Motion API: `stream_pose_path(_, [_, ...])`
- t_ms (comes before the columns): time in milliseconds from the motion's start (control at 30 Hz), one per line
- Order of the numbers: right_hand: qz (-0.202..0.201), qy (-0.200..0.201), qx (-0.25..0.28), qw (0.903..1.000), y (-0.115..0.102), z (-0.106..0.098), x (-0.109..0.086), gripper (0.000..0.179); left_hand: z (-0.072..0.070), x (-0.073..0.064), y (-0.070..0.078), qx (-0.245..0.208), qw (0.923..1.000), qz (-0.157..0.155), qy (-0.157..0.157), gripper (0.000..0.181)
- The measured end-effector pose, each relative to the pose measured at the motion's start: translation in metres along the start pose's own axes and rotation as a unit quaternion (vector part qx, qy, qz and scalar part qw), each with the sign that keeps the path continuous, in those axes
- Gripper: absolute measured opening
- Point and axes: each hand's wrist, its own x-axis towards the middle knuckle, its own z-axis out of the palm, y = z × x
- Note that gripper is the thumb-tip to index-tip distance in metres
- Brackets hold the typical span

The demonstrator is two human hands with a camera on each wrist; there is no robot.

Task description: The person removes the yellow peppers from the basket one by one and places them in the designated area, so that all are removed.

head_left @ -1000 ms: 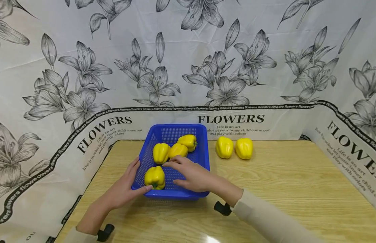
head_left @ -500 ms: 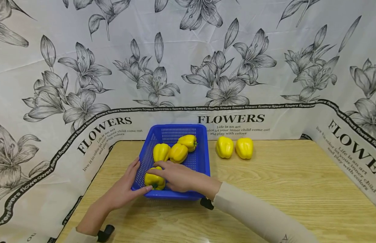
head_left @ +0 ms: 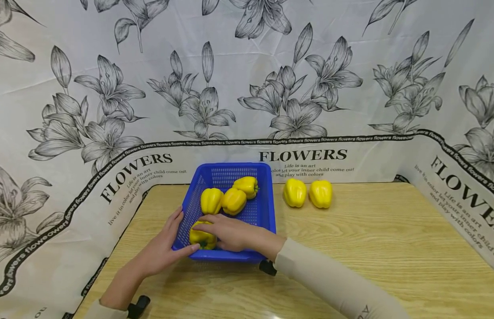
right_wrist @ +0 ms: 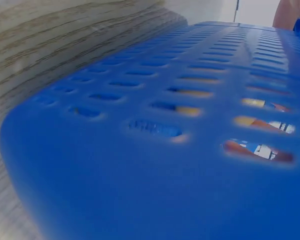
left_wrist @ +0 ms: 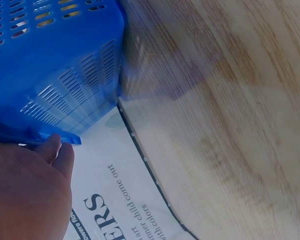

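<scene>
A blue perforated plastic basket [head_left: 231, 255] stands at the table's left rear with several yellow bell peppers inside. My left hand [head_left: 161, 250] grips its front left corner, thumb over the rim; the left wrist view has the left hand [left_wrist: 30, 192] on the basket edge [left_wrist: 45, 65]. Reaching in over the front side, my right hand [head_left: 232, 232] holds the front bell pepper [head_left: 200, 239], fingers over its top. Three more peppers, one a bell pepper [head_left: 234, 201], lie farther back. In the right wrist view the basket wall [right_wrist: 115, 175] hides the right hand.
Two more yellow bell peppers, a nearer-left one [head_left: 295, 193] and a right one [head_left: 320, 194], stand on the wooden table [head_left: 370, 239] right of the basket. A flower-printed cloth [head_left: 294, 110] hangs behind and at both sides.
My right hand has moved left and toward me, from the basket's middle onto the front bell pepper. The left hand stays on the basket corner.
</scene>
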Motion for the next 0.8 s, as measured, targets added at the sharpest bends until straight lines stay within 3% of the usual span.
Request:
stream_pose_path(167, [0.009, -0.006, 0.007, 0.9999, 0.001, 0.002, -0.001, 0.056, 0.0, 0.0, 0.0, 0.004, 1.0, -0.002, 0.002, 0.105])
stream_pose_path(600, [0.101, 0.018, -0.037, 0.994, -0.001, 0.007, 0.0, 0.06, 0.0, 0.0, 0.0, -0.001, 1.0, -0.001, 0.005, 0.106])
stream_pose_path(800, [0.104, 0.029, -0.059, 0.9924, 0.0, 0.012, 0.002, 0.061, 0.0, 0.0, -0.001, -0.003, 1.0, -0.001, 0.004, 0.105])
